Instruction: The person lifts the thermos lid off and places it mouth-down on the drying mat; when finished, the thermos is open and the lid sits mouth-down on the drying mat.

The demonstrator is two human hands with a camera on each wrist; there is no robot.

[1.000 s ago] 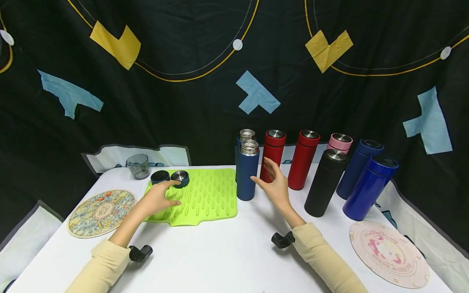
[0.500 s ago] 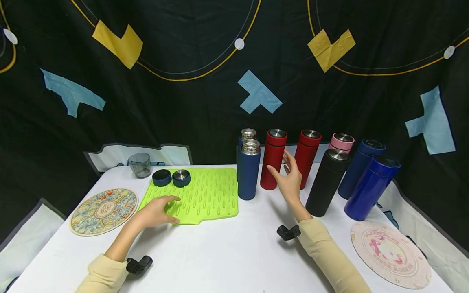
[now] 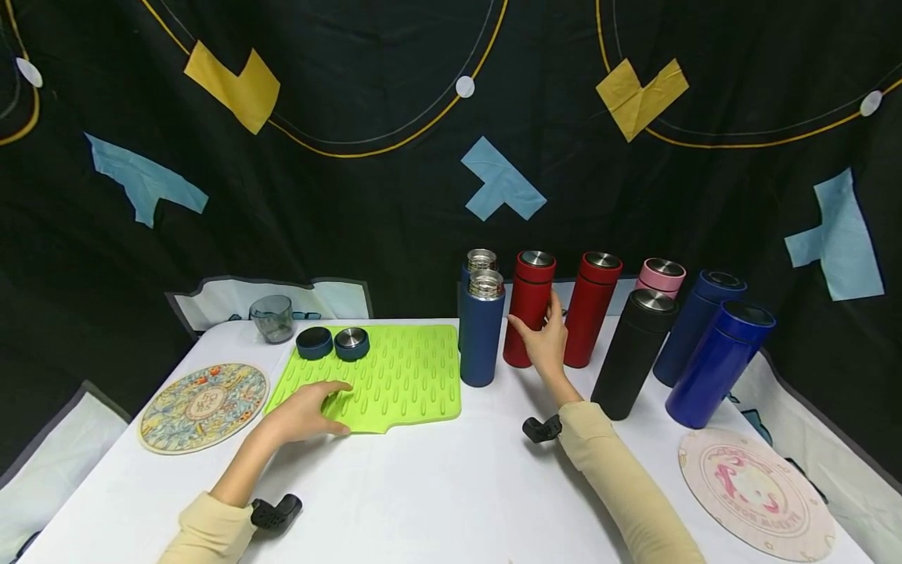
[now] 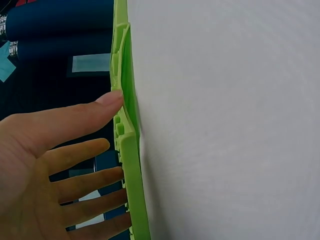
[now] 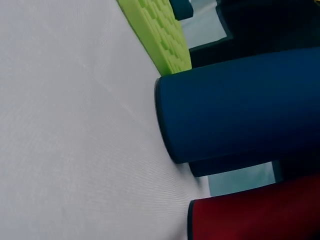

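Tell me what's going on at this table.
A person's right hand is at the left red bottle; whether it has a grip is unclear. The left hand, holding nothing, is at the near edge of the green mat. Two blue bottles stand uncapped by the mat's right side, and two blue lids sit on the mat.

Cream sleeves (image 3: 623, 478); black wrist cameras (image 3: 541, 429)

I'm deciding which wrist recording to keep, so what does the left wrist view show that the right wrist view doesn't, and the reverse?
Only left wrist: the left hand and the silver necks of two blue flasks. Only right wrist: the nearer blue flask's dark bottom rim and a red flask's lower end. Shared: both blue flasks, the green mat, the white tabletop.
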